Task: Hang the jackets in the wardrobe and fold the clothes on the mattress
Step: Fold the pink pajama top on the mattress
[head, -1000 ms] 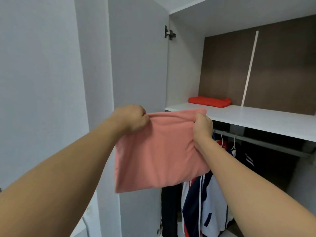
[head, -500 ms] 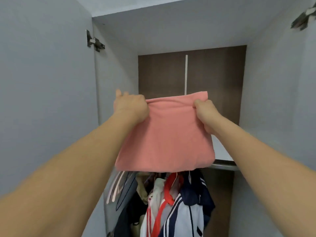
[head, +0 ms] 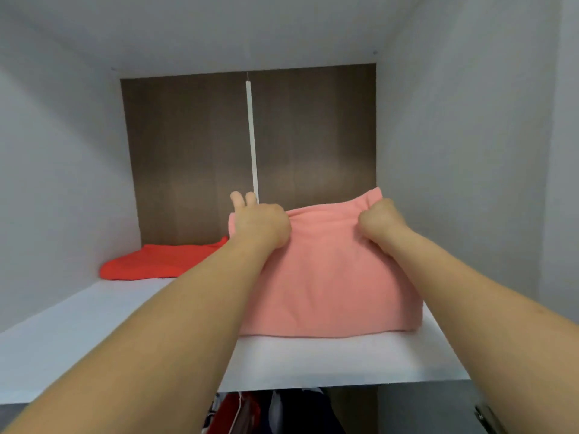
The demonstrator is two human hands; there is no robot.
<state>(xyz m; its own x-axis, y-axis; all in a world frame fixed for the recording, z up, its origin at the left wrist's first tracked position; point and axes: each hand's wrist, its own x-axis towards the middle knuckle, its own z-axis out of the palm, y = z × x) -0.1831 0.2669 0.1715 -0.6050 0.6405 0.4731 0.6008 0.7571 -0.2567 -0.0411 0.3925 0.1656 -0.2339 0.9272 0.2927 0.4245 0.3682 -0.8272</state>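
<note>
A folded pink garment hangs over the white upper shelf of the wardrobe, its lower edge resting on the shelf surface. My left hand grips the garment's top left corner, two fingers sticking up behind it. My right hand grips the top right corner with curled fingers. A folded red garment lies on the shelf at the back left, partly hidden behind my left forearm.
The shelf compartment has grey side walls and a brown back panel with a white vertical strip. Below the shelf edge, tops of hanging jackets show. A door hinge is at the bottom right.
Both hands have carried the pink garment forward and down into the upper compartment, so that its bottom edge now sits on the shelf. The view has moved closer to the shelf.
</note>
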